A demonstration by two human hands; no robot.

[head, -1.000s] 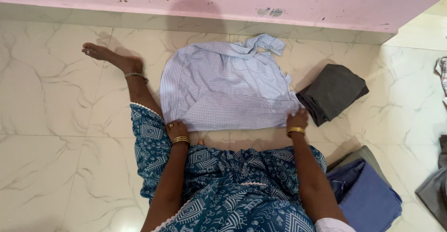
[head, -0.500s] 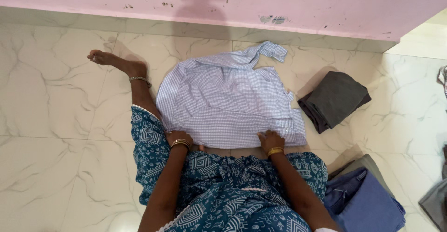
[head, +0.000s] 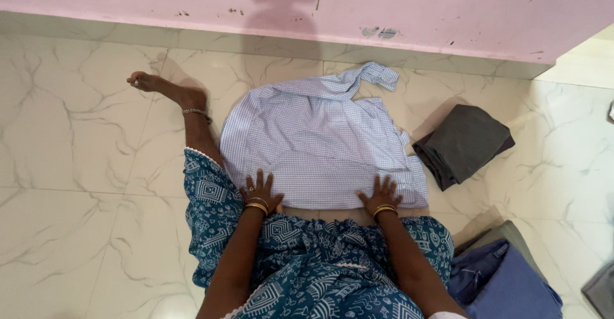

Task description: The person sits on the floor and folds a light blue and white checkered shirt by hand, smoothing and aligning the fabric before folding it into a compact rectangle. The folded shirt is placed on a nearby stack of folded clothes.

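The light blue checked shirt [head: 320, 146] lies spread on the marble floor [head: 83, 165], between the person's outstretched leg and the folded dark grey garment [head: 464, 143]. Its near hem lies just ahead of the person's lap, and 1 sleeve [head: 371, 76] trails toward the pink wall [head: 448, 12].

**Hand position**
- The left hand [head: 259, 192] rests flat on the near left corner of the hem, fingers spread. The grip is open; nothing is pinched.
- The right hand [head: 380, 194] rests flat near the right end of the hem, fingers spread, grip likewise open.

**Step in hand (judged):** smoothing and squaring the near edge of the shirt against the floor.

**Recommended technique**
1. Keep both palms flat and apply even pressure. Uneven pressure will likely skew the hem.
2. Sweep outward from the centre toward the 2 side edges, so that creases travel off the fabric rather than gather in the middle.
3. Attend to the right side, where the fabric edge looks rumpled close to the folded dark grey garment. Keep the 2 items apart.
4. Straighten the trailing sleeve and the bunched top portion, since these look least flat.

**Risks (judged):** the polished floor may let the fabric slide under a hard push. The stack of blue cloth [head: 511, 287] at the person's right is near enough to snag an elbow.
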